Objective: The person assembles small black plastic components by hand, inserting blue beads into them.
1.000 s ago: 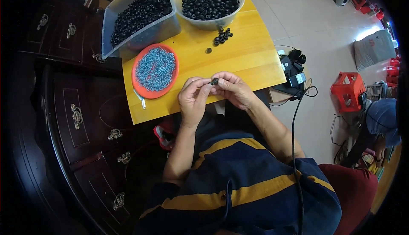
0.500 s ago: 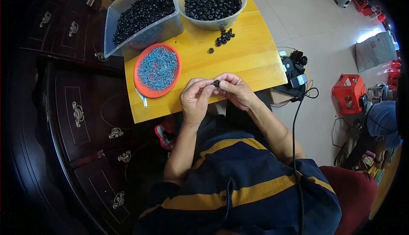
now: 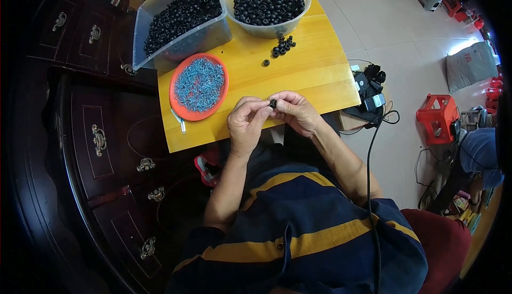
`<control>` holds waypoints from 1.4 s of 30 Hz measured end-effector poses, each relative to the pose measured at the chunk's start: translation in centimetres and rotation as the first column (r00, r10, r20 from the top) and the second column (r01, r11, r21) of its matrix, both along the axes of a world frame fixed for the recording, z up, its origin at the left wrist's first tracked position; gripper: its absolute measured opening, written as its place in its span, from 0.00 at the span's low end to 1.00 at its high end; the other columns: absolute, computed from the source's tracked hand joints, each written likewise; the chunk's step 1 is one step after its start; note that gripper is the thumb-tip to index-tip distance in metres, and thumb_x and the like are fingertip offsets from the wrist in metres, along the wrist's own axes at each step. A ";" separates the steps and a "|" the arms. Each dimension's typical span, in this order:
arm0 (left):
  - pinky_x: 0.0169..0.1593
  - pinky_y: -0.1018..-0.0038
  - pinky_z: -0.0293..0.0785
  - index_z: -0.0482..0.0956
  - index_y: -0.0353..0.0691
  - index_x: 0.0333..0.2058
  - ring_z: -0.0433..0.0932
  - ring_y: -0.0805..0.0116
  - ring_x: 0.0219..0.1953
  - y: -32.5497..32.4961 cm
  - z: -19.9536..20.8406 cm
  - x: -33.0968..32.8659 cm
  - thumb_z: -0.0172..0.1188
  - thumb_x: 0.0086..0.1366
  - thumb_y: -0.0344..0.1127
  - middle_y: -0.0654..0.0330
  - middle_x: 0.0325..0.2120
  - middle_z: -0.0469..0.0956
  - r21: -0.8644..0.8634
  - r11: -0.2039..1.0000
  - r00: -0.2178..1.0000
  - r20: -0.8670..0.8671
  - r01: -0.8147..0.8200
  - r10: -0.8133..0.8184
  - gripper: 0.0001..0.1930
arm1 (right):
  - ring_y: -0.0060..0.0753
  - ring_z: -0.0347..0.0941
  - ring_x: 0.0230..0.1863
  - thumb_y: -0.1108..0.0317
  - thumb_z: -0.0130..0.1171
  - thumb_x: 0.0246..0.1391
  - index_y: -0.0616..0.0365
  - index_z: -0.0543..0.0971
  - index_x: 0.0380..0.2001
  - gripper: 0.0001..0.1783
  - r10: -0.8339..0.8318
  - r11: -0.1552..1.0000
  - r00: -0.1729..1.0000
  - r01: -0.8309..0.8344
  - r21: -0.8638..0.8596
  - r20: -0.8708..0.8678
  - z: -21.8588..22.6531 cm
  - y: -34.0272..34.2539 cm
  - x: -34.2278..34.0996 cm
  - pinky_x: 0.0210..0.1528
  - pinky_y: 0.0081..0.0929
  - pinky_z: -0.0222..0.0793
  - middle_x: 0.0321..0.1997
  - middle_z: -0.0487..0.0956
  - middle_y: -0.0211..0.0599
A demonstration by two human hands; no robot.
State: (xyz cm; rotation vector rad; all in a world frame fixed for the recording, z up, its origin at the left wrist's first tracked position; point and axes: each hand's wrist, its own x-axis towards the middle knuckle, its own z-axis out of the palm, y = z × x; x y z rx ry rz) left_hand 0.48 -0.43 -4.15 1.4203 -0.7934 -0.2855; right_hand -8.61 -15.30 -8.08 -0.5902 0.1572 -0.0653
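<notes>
Over the near edge of the yellow table (image 3: 240,75), my left hand (image 3: 246,123) and my right hand (image 3: 296,114) meet, fingertips closed on one small round black part (image 3: 273,103). It looks like the hollow black pieces heaped elsewhere; its finer details are covered by the fingers. To the left of my hands, an oval red plate (image 3: 196,117) holds many tiny blue-silver pieces (image 3: 200,83). A loose black piece (image 3: 265,63) lies beyond my hands, with a small cluster of black pieces (image 3: 282,47) farther back.
A clear rectangular bin (image 3: 186,43) and a round clear tub (image 3: 266,30), both full of black pieces, stand at the table's far side. A slim silver tool (image 3: 182,125) lies by the plate. Dark drawers (image 3: 101,134) flank the left; a red stool (image 3: 437,118) stands right. A black cable (image 3: 369,176) hangs down.
The black part between my fingertips is turned slightly and shows more of itself. My hands stay in nearly the same place. The whole view has shifted a little.
</notes>
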 end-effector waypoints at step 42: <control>0.42 0.79 0.72 0.78 0.30 0.47 0.75 0.73 0.39 2.4 -1.1 0.2 0.65 0.66 0.37 0.62 0.41 0.75 0.132 0.957 0.953 -0.192 0.260 -0.232 0.18 | 0.24 0.80 0.30 0.71 0.69 0.54 0.56 0.71 0.35 0.14 0.025 1.000 0.985 -0.026 0.003 0.173 -0.9 1.4 0.7 0.35 0.22 0.79 0.28 0.80 0.32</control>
